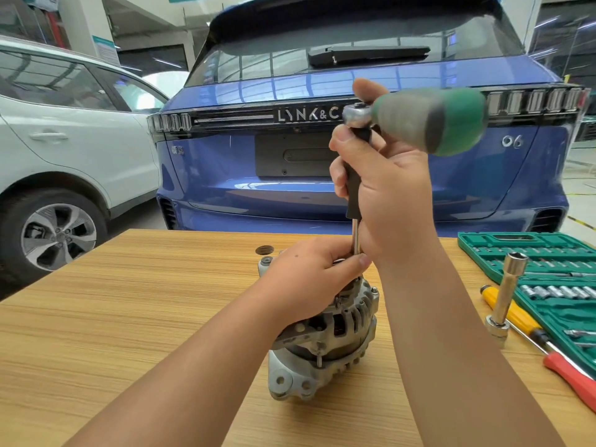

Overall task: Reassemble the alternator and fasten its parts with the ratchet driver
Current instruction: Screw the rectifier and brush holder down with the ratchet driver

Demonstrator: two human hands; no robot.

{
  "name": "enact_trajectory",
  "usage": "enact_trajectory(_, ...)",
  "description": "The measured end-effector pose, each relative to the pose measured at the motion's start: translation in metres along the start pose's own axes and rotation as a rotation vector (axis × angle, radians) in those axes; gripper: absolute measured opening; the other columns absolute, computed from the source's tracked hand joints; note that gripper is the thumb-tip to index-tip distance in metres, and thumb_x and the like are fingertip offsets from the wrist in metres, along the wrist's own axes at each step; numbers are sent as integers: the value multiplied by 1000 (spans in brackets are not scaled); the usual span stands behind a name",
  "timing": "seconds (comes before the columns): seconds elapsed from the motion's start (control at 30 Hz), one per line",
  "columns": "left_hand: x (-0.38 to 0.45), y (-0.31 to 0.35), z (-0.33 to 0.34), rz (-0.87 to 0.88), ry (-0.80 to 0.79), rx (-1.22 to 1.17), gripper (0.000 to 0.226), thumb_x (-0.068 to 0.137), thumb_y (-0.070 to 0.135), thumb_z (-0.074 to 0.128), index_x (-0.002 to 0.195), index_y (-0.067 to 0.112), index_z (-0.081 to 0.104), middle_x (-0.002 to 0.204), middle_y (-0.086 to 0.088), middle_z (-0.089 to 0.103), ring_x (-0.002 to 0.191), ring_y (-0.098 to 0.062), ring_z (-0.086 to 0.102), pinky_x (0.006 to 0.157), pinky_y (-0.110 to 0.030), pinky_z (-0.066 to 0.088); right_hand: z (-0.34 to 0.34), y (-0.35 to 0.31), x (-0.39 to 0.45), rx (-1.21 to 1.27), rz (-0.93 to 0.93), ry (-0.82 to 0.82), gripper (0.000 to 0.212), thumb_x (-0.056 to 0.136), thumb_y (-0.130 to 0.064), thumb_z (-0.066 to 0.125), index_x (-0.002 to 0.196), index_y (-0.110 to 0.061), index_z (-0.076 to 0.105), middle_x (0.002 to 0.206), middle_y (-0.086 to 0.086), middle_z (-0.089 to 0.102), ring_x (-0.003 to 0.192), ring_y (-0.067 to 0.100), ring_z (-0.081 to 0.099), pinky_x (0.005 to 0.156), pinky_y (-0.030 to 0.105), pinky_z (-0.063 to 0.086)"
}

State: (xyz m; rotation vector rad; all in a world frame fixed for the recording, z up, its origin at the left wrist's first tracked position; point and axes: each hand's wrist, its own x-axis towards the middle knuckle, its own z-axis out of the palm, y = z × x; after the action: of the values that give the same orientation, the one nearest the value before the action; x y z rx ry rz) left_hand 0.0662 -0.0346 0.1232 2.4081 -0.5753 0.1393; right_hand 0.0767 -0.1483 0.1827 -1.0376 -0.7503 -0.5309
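Bright, even indoor light fills the scene, coming mostly from overhead. Pale streaks of reflected light run across the glossy blue car tailgate (322, 88) and its dark rear window. Shadows are soft and short: a faint one lies under the grey cast-metal alternator (325, 346) on the light wood-grain desk (129, 317). The green-and-grey ratchet driver handle (429, 121) is smeared by motion blur, its edges indistinct, while both hands and the desk grain stay fairly sharp. Wide-angle distortion bows the white car (64, 140) at the left edge and the green plastic socket tray (548, 285) at the right.
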Motion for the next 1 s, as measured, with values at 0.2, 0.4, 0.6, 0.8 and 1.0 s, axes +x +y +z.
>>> enact_trajectory(0.2,0,-1,1,-7,9,-7,25,104,52,46,109,44,69,72,25,61,67,5,52,65,-31,41,-4,-3,0,240,127,-69,40,95,-32,35,120,-16,62,81,11,60,55,21,44,52,26,37)
enact_trajectory(0.4,-1,0,0,-4,2,-12,24,104,51,47,110,44,69,89,20,69,85,0,59,79,-40,54,3,-8,-1,96,142,12,22,94,-39,57,91,-20,68,76,1,58,53,17,40,48,23,33)
enact_trajectory(0.6,-3,0,0,9,-12,-7,26,104,54,46,120,49,66,96,22,69,92,1,61,83,-39,55,-8,-11,5,-74,147,213,21,97,-25,68,83,-13,57,63,-2,43,51,17,28,45,25,27)
enact_trajectory(0.8,-2,1,0,-17,5,-14,21,105,53,46,115,54,64,86,28,64,89,1,57,82,-34,51,-7,-6,3,10,57,72,32,100,-6,58,119,-31,56,85,1,53,59,15,49,50,27,38)
enact_trajectory(1.0,-5,5,-1,-29,18,-40,36,106,57,38,122,43,68,107,23,71,105,-3,62,96,-44,52,-3,2,2,42,-1,-10,37,93,-8,56,123,-28,64,81,-1,59,56,18,44,46,27,37)
